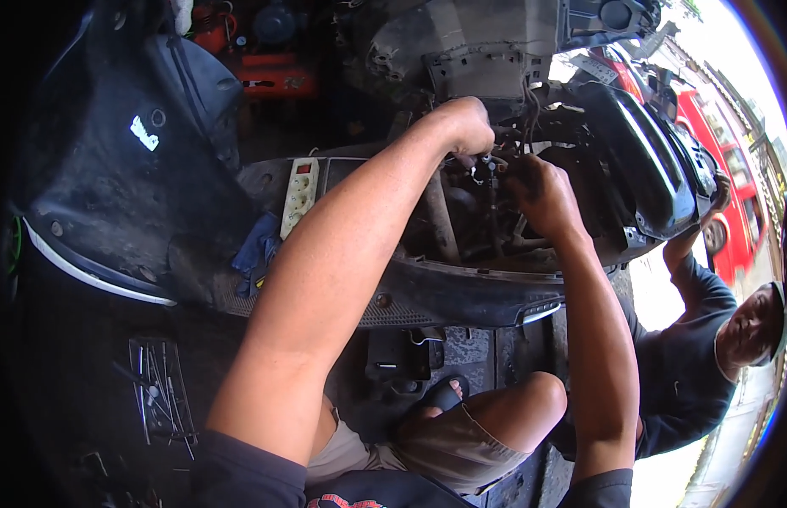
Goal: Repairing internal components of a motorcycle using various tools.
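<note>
My left hand [466, 129] is closed, with its fingertips down among small parts and wires [493, 168] in the open body of a black scooter [414, 292]. What it holds there I cannot make out. Just to its right and lower, my right hand [541, 193] is curled at the same cluster, its fingers darkened and partly hidden; what is in them is unclear. A metal frame tube [444, 224] runs below my hands, and hanging cables [529, 110] drop from a grey underside panel [486, 51] above them.
A co-worker [690, 356] at right grips the rear end [656, 169]. A power strip [297, 195] and blue cloth [252, 252] lie on the footboard. A tool tray [163, 398], black container [396, 364] and red machine [275, 76] surround the scooter; a red car [740, 220] stands outside.
</note>
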Demonstrator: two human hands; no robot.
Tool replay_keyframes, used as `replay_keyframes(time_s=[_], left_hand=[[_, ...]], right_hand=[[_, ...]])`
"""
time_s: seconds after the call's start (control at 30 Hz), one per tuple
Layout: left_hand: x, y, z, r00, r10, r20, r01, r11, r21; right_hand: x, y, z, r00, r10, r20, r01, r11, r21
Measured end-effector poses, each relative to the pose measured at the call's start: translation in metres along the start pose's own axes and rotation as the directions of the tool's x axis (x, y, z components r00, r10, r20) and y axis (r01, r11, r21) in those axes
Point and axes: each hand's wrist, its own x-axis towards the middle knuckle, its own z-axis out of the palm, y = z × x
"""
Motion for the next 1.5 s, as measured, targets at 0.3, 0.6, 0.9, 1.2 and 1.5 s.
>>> replay_keyframes(time_s=[0.3,0.6,0.9,1.2,1.5], left_hand=[[0.010,0.001,0.004,0.985,0.168,0.045,-0.163,0.805,0.570],[-0.004,0.022,0.006,0.999,-0.052,0.003,0.042,0.845,0.532],[-0.004,0.019,0.013,0.997,0.045,-0.061,-0.004,0.838,0.545],[-0.021,0.025,0.018,0.995,0.010,-0.100,0.044,0.850,0.524],[-0.009,0.028,0.016,0.985,-0.113,-0.129,0.160,0.874,0.458]], right_hand=[[-0.003,-0.003,0.004,0.991,-0.084,-0.109,0.080,0.996,-0.038],[-0.011,0.009,0.004,0.972,-0.129,-0.198,0.141,0.989,0.044],[-0.007,0.013,0.001,0.981,-0.120,-0.155,0.125,0.992,0.022],[-0.012,0.011,0.001,0.978,-0.112,-0.178,0.126,0.989,0.073],[0.005,0.003,-0.005,0.956,-0.278,-0.099,0.273,0.960,-0.059]])
